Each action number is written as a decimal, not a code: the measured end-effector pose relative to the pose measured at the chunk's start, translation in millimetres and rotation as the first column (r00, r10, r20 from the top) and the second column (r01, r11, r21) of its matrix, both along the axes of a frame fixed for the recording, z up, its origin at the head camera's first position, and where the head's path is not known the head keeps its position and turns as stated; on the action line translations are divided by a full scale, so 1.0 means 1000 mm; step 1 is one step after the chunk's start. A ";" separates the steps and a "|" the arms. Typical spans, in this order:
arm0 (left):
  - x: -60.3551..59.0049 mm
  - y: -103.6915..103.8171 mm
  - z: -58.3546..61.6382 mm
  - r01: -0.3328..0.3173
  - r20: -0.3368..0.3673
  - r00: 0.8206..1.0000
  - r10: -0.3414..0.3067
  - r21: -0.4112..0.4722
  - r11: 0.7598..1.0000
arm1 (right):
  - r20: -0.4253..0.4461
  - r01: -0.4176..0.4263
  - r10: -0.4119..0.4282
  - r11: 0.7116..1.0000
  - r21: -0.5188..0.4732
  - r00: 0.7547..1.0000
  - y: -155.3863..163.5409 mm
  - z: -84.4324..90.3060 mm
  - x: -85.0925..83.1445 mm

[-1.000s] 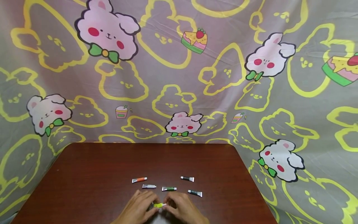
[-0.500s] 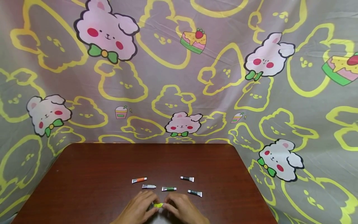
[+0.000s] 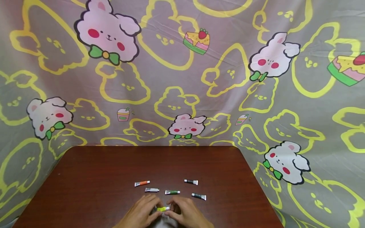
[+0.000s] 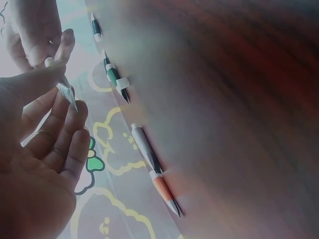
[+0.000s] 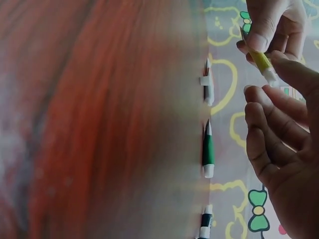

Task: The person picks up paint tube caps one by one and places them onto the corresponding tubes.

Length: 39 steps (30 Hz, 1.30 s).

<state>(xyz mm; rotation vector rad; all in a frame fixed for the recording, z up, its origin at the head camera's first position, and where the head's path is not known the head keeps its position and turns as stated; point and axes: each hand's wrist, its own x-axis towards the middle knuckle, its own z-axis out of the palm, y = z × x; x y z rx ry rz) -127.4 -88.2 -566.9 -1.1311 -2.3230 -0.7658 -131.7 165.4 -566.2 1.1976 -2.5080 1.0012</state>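
A: Pinching the yellow tube (image 3: 163,209) from both ends, the left hand (image 3: 142,212) and the right hand (image 3: 185,213) meet at 6 o'clock on the bench (image 3: 85,177), at its near edge. Why two hands on so small a thing?

B: Judging from the wrist views, each takes one end. The left thumb and forefinger close narrowly on the tube's body (image 4: 65,92), while the right hand's fingers (image 5: 271,107) curl near the white cap end (image 5: 269,74). One hand steadies so the other can work the cap; that is a reading, not something shown.

A: Is the tube resting on the bench?

B: It looks lifted just clear of it, level, between the fingertips. Whether it touches the wood cannot be told.

A: And the other tubes?

B: Five lie flat in a loose arc beyond the hands, roughly 11 to 1 o'clock: the orange tube (image 3: 142,183) farthest left, the white tube (image 3: 151,190) just nearer, the green tube (image 3: 172,192) at 12, then two dark tubes, the far dark tube (image 3: 190,182) and the near dark tube (image 3: 198,196) at 1 o'clock. All lie apart from each other, within easy reach, each crosswise to the person.

A: Behind them?

B: A patterned cloth (image 3: 182,79) with rabbits and cake hangs as backdrop.
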 end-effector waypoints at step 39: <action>0.002 -0.001 0.004 0.021 0.025 0.999 -0.021 0.001 1.000 | -0.127 -0.024 0.027 0.999 0.024 0.991 0.001 0.000 0.000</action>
